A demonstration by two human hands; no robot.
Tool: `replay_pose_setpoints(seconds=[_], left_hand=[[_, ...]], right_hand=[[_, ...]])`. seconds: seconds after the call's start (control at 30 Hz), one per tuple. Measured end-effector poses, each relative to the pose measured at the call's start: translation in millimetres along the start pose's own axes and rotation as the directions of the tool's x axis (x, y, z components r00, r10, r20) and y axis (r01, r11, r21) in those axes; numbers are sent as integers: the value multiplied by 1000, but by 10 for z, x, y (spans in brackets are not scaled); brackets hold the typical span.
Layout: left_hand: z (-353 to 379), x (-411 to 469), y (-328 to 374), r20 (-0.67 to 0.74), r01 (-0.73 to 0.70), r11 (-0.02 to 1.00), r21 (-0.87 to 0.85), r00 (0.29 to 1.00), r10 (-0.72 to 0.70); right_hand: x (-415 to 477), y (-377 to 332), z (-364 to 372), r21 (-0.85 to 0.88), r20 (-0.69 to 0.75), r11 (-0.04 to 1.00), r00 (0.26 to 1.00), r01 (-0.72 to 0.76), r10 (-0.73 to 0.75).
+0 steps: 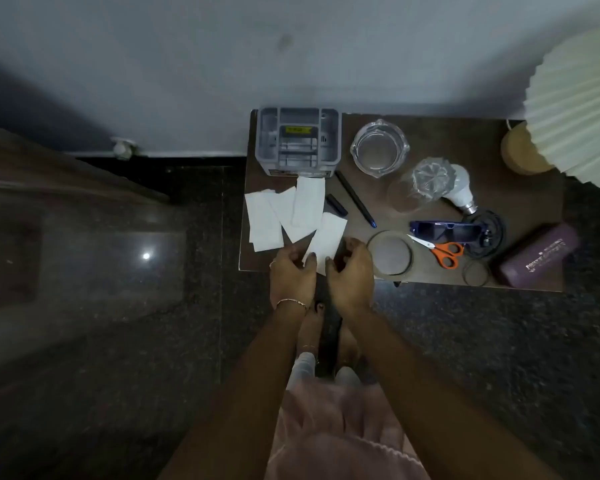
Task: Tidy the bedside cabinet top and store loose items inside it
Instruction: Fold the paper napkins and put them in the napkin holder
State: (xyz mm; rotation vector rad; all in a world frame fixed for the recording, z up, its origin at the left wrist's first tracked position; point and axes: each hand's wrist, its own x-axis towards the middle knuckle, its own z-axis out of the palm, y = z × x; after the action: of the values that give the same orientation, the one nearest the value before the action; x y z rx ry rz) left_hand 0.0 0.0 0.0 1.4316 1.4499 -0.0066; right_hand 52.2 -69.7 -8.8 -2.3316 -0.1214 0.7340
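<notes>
A dark brown bedside cabinet top (520, 202) stands against the wall. Several white paper slips (267, 220) lie spread at its front left corner. My left hand (291, 271) and my right hand (352, 271) meet at the front edge, both pinching the nearest white slip (328, 237). A grey plastic organiser box (298, 140) sits at the back left. A black pen (355, 199) and its cap (336, 205) lie beside the papers.
Also on top: a glass ashtray (380, 147), a tumbler (426, 178), a light bulb (459, 188), blue glasses (444, 230), orange scissors (444, 252), a tape roll (390, 252), a purple case (537, 254), and a pleated lamp (575, 109). Dark stone floor surrounds the cabinet.
</notes>
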Motion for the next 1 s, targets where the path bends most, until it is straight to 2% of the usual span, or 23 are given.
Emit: replay_pose_setpoints(seconds=[0.07,0.17,0.33,0.57,0.7,0.73,0.83,1.0], left_hand=[[34,8,-4,-8,7,999,48,1000,-7],[97,8,-79,17,18,997,81,1000,-19],[165,35,-136,67,103,994,39,992,-106],[136,-90,-178,193,64,995,-72,980,-49],[88,-209,-71,260,102,978,-179,964,-53],[58,-221,-27,259,106,976,-191,964,-54],[-59,-210,131,232,89,970,-226,972,-35],[-313,-29,478,85,31,944,-329,996,-3]], right_hand=[[18,17,57,85,-15,994,998,-63,65],[-1,58,156,123,-18,988,995,-93,96],[25,104,162,181,-14,969,984,-171,176],[-64,208,135,327,5,917,971,-228,240],[-112,88,-67,570,73,759,940,-315,335],[-108,37,-138,622,87,719,939,-312,332],[-75,-157,-318,678,122,680,955,-280,271],[97,-603,-360,713,187,649,964,-266,190]])
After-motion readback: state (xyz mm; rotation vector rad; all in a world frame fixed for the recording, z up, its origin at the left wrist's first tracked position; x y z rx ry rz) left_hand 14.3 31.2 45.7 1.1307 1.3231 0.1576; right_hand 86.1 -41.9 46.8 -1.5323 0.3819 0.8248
